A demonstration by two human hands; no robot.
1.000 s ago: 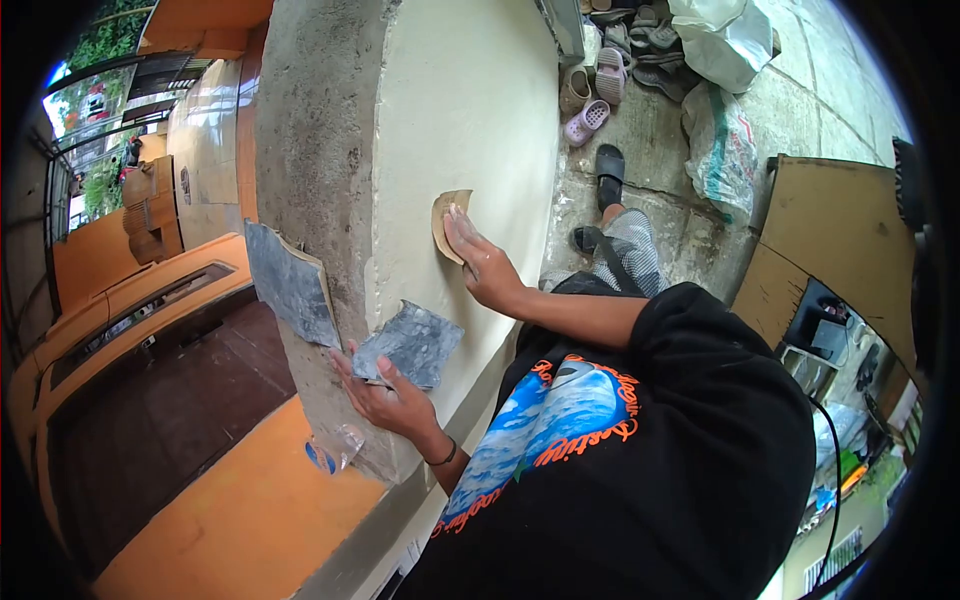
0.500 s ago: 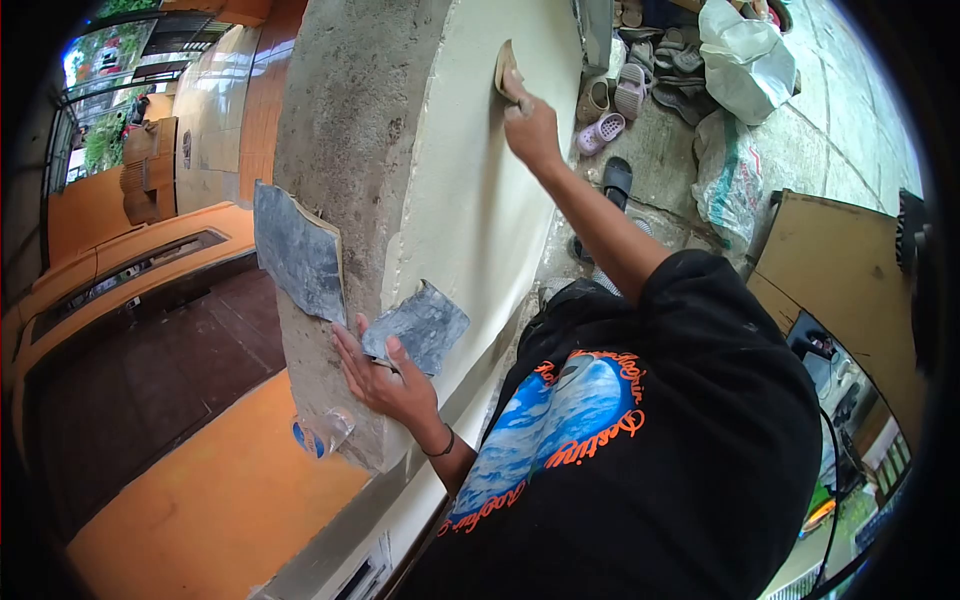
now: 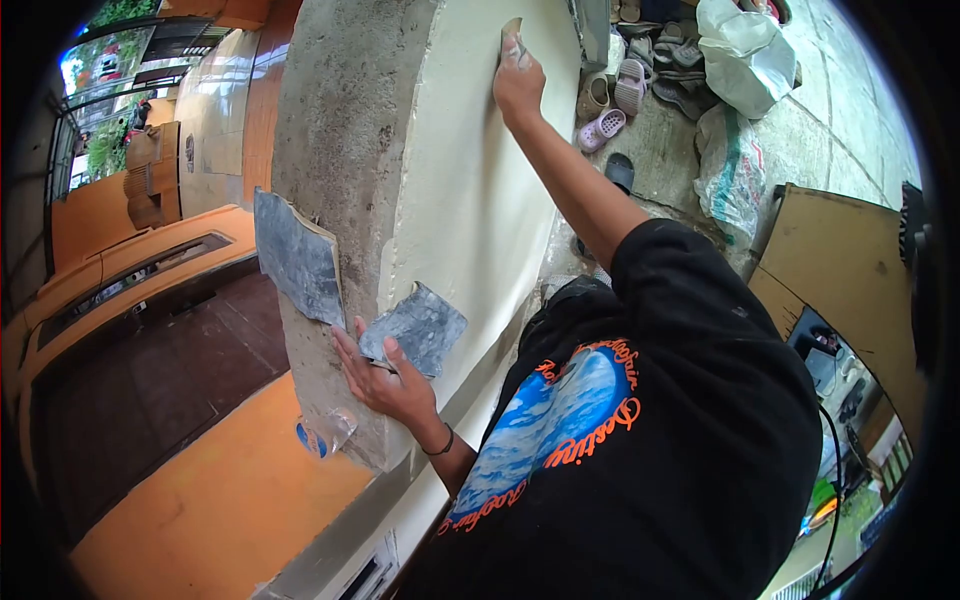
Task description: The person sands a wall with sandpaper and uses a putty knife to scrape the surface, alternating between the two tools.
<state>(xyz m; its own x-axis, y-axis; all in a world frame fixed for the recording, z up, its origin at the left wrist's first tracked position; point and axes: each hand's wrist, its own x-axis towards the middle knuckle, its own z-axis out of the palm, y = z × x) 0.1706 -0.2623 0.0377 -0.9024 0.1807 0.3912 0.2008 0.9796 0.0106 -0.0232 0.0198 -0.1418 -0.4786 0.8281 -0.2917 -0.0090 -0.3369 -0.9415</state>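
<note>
My right hand (image 3: 518, 85) is out along the cream-coated face of a low wall (image 3: 465, 170), fingers closed on a curled tan piece of sandpaper (image 3: 512, 32) against that surface. Dust whitens the fingers. Nearer to me, my left hand (image 3: 385, 385) lies along the rough concrete top (image 3: 340, 130), fingers stretched out. A small grey-blue sandpaper sheet (image 3: 418, 328) sits under its thumb and sticks out past the wall's edge. Just beyond the fingertips, a larger curled grey-blue sandpaper sheet (image 3: 300, 260) rests on the concrete.
A clear plastic cup (image 3: 340, 428) with a blue mark stands near the concrete's near end. Beyond the wall's right side, several shoes and a lilac clog (image 3: 602, 130) lie on the floor beside white plastic bags (image 3: 745, 55). An orange ledge (image 3: 220, 480) runs along the left.
My right hand has slid farther away along the cream face with its sandpaper. The left hand and both grey-blue sheets have hardly moved.
</note>
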